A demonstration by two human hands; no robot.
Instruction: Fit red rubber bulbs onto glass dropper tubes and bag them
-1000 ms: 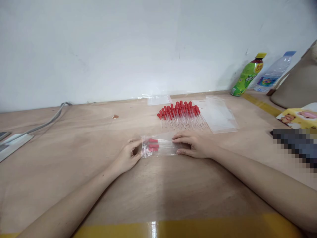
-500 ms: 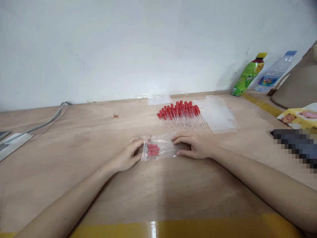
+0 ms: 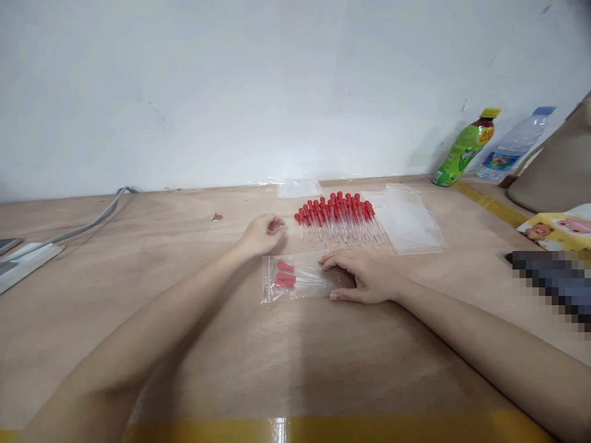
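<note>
A clear zip bag (image 3: 308,289) lies flat on the wooden table in front of me, with several red-bulbed droppers (image 3: 285,277) inside, their bulbs toward the left end. My right hand (image 3: 362,277) rests on the bag's right end, fingers and thumb spread apart on the plastic. My left hand (image 3: 266,235) is off the bag, above its left end, with its fingers loosely curled and nothing visible in them. Just right of it, a pile of droppers (image 3: 339,209) with red bulbs and clear stems lies on the table, bulbs toward the wall.
Flat clear bags (image 3: 410,221) lie right of the pile, and another (image 3: 299,189) by the wall. A green bottle (image 3: 466,147), a water bottle (image 3: 516,144), a beige bag (image 3: 554,166) and a dark blurred object (image 3: 549,280) are on the right. A grey cable (image 3: 99,216) runs at left.
My left hand has let go of the bag's left end and moved up toward the dropper pile. The bag's open-looking left end now lies flatter. My right hand stays on the bag.
</note>
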